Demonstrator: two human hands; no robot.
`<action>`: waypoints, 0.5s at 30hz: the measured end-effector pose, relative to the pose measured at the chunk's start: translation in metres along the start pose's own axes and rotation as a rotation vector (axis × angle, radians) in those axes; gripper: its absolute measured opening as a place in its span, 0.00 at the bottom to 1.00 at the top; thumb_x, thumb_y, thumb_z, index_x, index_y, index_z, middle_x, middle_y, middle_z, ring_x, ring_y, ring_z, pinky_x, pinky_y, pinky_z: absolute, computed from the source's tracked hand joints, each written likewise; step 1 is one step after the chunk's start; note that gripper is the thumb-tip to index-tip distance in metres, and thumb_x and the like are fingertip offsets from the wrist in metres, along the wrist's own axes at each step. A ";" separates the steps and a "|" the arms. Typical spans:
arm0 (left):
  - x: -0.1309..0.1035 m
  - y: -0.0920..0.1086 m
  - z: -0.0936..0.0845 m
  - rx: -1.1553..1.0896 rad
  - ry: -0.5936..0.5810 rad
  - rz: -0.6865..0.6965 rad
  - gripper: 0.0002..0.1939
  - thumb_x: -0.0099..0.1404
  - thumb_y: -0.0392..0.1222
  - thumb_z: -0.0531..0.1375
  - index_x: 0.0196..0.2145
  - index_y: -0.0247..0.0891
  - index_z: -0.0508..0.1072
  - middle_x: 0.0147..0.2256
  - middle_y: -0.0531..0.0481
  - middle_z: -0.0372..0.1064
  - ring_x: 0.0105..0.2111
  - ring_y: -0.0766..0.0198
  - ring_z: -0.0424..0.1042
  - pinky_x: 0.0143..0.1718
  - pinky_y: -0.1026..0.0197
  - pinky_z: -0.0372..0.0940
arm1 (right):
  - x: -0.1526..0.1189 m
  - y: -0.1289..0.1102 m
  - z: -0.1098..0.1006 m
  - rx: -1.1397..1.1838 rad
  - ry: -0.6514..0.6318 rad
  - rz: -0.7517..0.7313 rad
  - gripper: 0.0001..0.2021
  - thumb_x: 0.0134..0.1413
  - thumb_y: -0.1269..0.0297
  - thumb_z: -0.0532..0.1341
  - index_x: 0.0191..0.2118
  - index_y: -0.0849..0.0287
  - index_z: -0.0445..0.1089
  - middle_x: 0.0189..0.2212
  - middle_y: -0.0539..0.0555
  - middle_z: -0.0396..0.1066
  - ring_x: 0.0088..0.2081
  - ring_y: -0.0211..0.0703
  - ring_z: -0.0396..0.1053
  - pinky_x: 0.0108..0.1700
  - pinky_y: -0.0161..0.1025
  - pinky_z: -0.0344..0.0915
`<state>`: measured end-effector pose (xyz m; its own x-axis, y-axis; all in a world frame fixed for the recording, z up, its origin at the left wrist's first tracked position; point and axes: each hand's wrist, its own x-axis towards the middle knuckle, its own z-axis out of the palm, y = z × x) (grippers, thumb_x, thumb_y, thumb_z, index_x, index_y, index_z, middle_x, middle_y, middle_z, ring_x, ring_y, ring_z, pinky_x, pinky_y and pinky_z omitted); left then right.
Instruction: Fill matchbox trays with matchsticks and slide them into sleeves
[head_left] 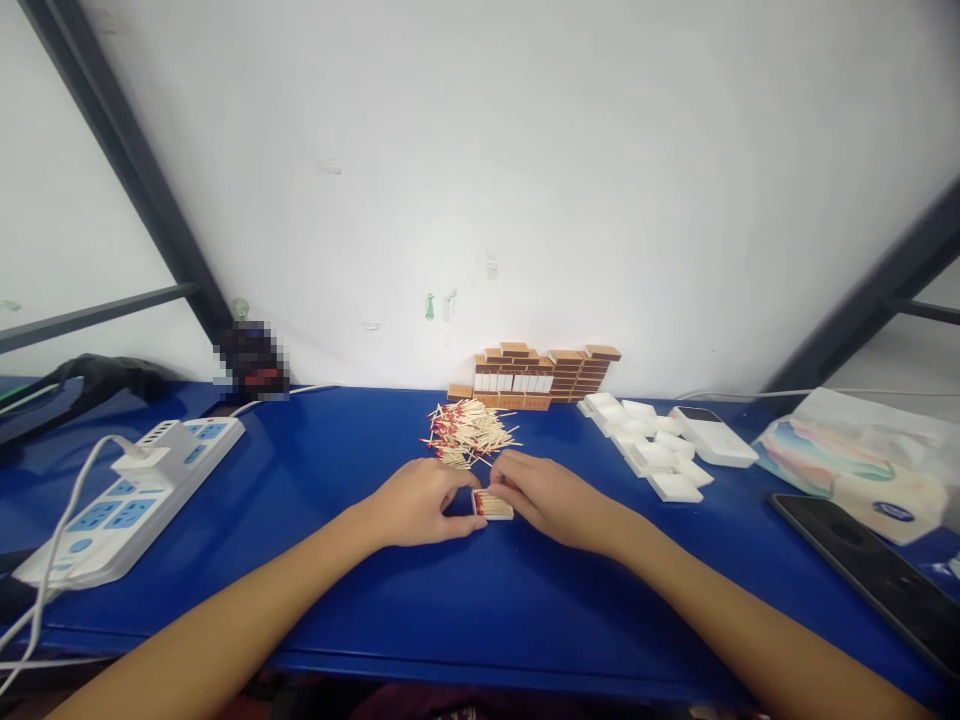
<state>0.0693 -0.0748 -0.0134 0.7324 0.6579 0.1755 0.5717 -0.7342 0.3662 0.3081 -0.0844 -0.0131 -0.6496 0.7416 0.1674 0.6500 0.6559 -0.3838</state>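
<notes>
In the head view, you work at a blue surface, both hands meeting over a small white tray of red-tipped matches near the middle. Your left hand has its grip around the tray's left end, thumb at the near corner and fingers at the far one. Your right hand leans over the right end, fingertips drawn together; whether that grip pinches a match cannot be told. Just beyond your hands lies a loose match pile, with stacked matchboxes behind it near the white wall. White trays cluster to your right, near a black phone; a power strip lies far left.
</notes>
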 end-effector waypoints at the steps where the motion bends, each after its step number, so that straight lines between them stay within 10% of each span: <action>1: 0.000 0.000 -0.001 -0.014 0.005 0.005 0.14 0.64 0.51 0.64 0.42 0.40 0.78 0.23 0.56 0.66 0.23 0.67 0.66 0.27 0.64 0.55 | 0.000 0.002 -0.003 0.007 0.029 0.016 0.08 0.72 0.64 0.52 0.39 0.56 0.65 0.38 0.53 0.70 0.37 0.43 0.68 0.39 0.38 0.62; 6: -0.001 0.001 -0.005 -0.093 0.046 -0.002 0.16 0.65 0.53 0.64 0.45 0.40 0.78 0.22 0.58 0.65 0.22 0.69 0.65 0.27 0.65 0.55 | -0.002 0.027 -0.018 -0.021 0.151 0.059 0.09 0.71 0.65 0.51 0.39 0.56 0.67 0.37 0.54 0.70 0.37 0.43 0.67 0.40 0.39 0.62; 15: -0.001 -0.003 -0.002 -0.137 0.043 -0.049 0.18 0.63 0.53 0.65 0.46 0.40 0.78 0.20 0.58 0.63 0.20 0.69 0.63 0.25 0.66 0.54 | -0.002 0.050 -0.014 -0.062 -0.011 0.194 0.06 0.67 0.65 0.56 0.38 0.57 0.67 0.37 0.54 0.69 0.36 0.43 0.67 0.39 0.39 0.63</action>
<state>0.0657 -0.0724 -0.0127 0.6866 0.7010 0.1927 0.5484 -0.6734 0.4957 0.3474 -0.0512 -0.0194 -0.5142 0.8533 0.0860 0.7859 0.5089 -0.3513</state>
